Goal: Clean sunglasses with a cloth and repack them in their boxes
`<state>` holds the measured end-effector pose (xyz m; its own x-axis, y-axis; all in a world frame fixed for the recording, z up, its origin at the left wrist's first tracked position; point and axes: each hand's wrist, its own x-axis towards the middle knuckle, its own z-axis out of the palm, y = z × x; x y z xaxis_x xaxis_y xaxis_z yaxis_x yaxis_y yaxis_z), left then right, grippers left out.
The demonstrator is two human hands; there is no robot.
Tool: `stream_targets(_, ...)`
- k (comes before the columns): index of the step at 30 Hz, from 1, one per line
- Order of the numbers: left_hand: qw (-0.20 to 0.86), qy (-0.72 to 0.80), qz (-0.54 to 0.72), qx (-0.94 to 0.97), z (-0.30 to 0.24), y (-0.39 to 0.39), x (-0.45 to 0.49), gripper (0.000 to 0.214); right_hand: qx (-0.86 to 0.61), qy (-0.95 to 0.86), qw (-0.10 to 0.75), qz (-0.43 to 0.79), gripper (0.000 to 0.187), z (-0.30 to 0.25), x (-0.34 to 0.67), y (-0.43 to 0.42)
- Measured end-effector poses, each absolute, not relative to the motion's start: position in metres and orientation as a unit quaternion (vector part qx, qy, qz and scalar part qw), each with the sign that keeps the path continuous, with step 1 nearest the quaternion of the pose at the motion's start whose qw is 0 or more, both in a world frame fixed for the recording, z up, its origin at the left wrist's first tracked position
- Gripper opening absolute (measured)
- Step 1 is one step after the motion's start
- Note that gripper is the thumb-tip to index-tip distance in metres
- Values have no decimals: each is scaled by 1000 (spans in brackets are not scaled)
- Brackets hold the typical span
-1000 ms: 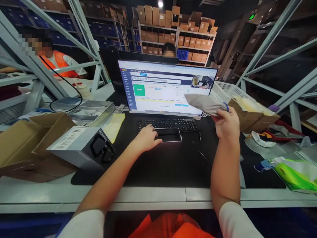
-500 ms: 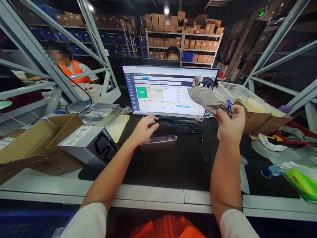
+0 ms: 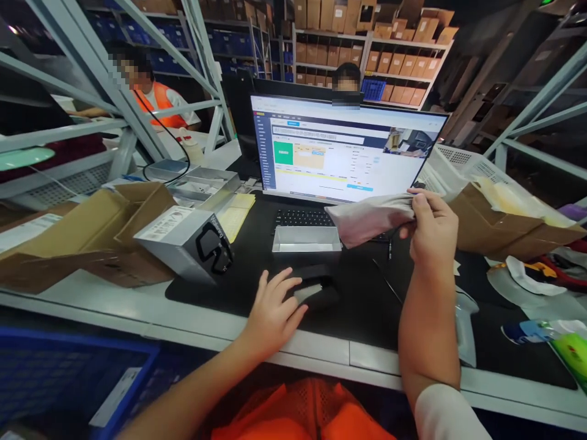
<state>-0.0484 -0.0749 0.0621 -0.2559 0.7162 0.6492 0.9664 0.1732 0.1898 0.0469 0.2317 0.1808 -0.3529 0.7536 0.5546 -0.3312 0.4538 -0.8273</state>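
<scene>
My right hand [image 3: 433, 223] pinches the end of a grey cloth pouch [image 3: 373, 219], which stretches out to the left in front of the monitor's lower edge. My left hand [image 3: 275, 308] has its fingers spread, at the left edge of a black, tray-like piece [image 3: 323, 290] on the black mat. Whether the fingertips touch that piece is hard to tell. Something pale shows inside it, blurred. Just beyond it stands an open silver-grey box [image 3: 306, 249], with light inner walls. The pouch hides part of the keyboard [image 3: 309, 217].
To the left are a grey goggles-print box [image 3: 183, 241], an open cardboard carton [image 3: 92, 244] and yellow papers [image 3: 236, 214]. A lit monitor [image 3: 330, 153] stands behind. On the right are a cardboard box [image 3: 509, 226], a plastic bag [image 3: 465, 324] and a bottle [image 3: 527, 332]. Two people sit beyond.
My left hand has come back towards me from the box, and the black piece now lies nearer on the mat. The silver-grey box shows open. My right hand's pouch hangs lower across the keyboard.
</scene>
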Motion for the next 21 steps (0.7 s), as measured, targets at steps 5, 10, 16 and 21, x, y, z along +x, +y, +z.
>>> stream_targets(5, 58, -798, -424, -424, 21, -85, -50, 30, -111, -638, 521, 557, 27, 192, 48, 185)
stream_targets(10, -74, -768, -556, -309, -1, -89, -51, 33, -130, -671, 364, 632, 28, 177, 63, 153)
stream_targets(16, -156, -744, -570, -313, 4, -76, -46, 56, -241, -647, 257, 676, 40, 100, 76, 121)
stream_targets(21, -163, -747, -548, -340, 10, -73, -51, 77, -199, -758, 301, 544, 42, 55, 86, 109)
